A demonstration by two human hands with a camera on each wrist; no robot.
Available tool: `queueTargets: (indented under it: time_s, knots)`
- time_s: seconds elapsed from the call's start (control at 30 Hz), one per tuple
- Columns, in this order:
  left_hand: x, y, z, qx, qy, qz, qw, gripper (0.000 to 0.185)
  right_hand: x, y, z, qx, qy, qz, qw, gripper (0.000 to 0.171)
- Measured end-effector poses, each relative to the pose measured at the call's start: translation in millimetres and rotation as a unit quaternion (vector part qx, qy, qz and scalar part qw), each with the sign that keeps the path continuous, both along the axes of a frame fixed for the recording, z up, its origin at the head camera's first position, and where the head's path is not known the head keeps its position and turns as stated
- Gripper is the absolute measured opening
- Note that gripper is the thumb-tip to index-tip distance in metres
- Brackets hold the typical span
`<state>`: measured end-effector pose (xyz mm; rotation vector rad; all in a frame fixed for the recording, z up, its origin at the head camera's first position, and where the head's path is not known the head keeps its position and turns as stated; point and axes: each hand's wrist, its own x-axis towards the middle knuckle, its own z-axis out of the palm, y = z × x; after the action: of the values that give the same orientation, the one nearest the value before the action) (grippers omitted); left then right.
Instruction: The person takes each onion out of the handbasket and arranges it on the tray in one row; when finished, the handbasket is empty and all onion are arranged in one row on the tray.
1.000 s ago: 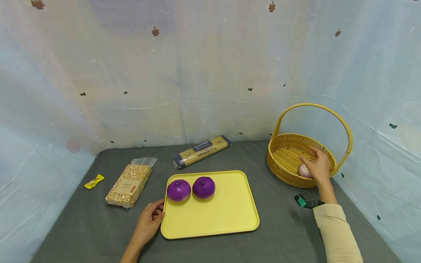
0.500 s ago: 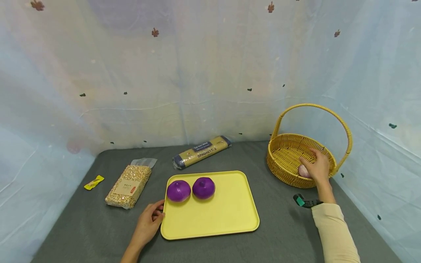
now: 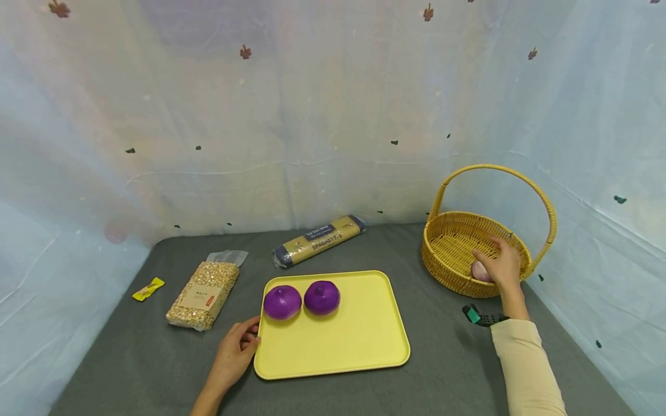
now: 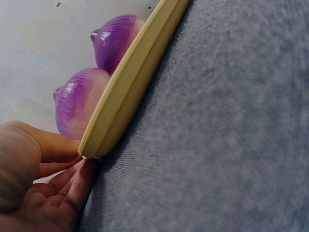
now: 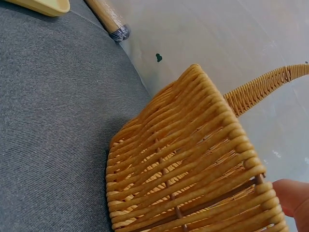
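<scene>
Right hand (image 3: pixel 502 267) reaches into the wicker basket (image 3: pixel 452 245) at far right, fingers curling over a pale onion (image 3: pixel 480 270), left hand (image 3: pixel 235 353) pinching the yellow tray (image 3: pixel 359 341) edge; looks like the pick-up step, needing a firm grasp, then a lift clear of the rim.

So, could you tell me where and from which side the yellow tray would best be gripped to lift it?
Probably by its raised rim, from the two short sides. The yellow tray lies flat on the grey cloth, and the left hand already pinches the left rim, thumb on top. The two purple onions sit toward the far left, so an even two-sided hold should keep them from rolling.
</scene>
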<state>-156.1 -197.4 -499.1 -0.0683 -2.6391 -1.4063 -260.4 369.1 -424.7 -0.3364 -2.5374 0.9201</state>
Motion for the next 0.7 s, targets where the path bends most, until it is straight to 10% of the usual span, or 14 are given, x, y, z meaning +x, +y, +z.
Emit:
queueTargets:
  time_s: [0.7]
  knots:
    - [0.6,-0.6,2.3,-0.002,0.008,-0.002,1.0,0.04,-4.4,-0.7,3.2,0.035,-0.103,0.02,0.994,0.064]
